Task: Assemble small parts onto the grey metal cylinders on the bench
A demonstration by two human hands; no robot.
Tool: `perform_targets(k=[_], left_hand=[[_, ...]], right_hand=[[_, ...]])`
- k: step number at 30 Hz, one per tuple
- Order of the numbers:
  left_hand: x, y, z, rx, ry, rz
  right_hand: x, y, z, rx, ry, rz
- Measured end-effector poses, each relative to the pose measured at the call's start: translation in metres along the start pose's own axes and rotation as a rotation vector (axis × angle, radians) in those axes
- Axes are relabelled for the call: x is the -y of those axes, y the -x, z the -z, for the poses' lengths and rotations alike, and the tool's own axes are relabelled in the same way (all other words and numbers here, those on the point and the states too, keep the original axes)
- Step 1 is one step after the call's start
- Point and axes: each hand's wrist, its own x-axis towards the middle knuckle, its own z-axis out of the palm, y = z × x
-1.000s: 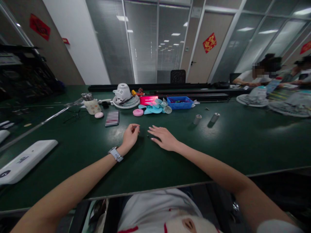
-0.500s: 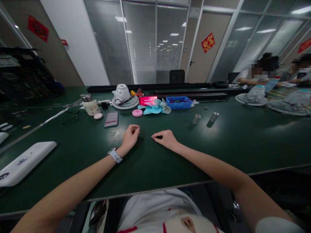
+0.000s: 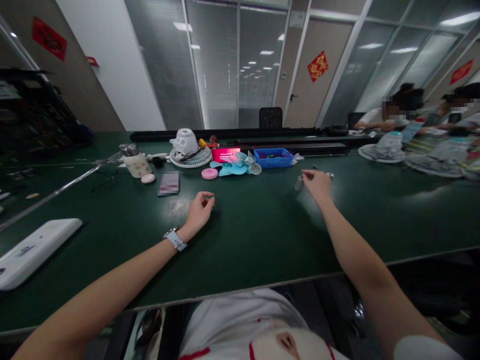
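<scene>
My left hand [image 3: 199, 209] rests on the green table, its fingers loosely curled and a gap left between thumb and fingertips; nothing is in it. A watch [image 3: 175, 239] with a pale strap is on that wrist. Farther right, my right hand [image 3: 318, 186] reaches over two small metallic cylinders. Its fingertips are at the top of the nearer-left cylinder [image 3: 298, 183], slightly apart as far as the blur shows; whether they touch it I cannot tell. The second cylinder [image 3: 330, 175] is mostly hidden behind this hand, with only its end showing.
Along the back stand a white fan part [image 3: 184, 142], blue fan blades [image 3: 236, 167], a pink disc [image 3: 209, 173] and a blue tray [image 3: 274, 158]. A floral bottle [image 3: 137, 165] and a white device [image 3: 37, 252] are on the left. Other people sit at far right.
My right hand has moved right and away from me, from beside my left hand to the cylinders. My left hand has stayed in place. The view has shifted slightly.
</scene>
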Motion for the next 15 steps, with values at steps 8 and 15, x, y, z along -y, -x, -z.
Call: perform_targets(k=[8,15], left_hand=[[0.0,0.001,0.0,0.001,0.014,0.004],[0.004,-0.001,-0.001,0.026,0.033,0.01]], right_hand=[[0.008,0.0,0.003,0.068,0.1,-0.026],[0.008,-0.001,0.003,0.158,0.137,-0.032]])
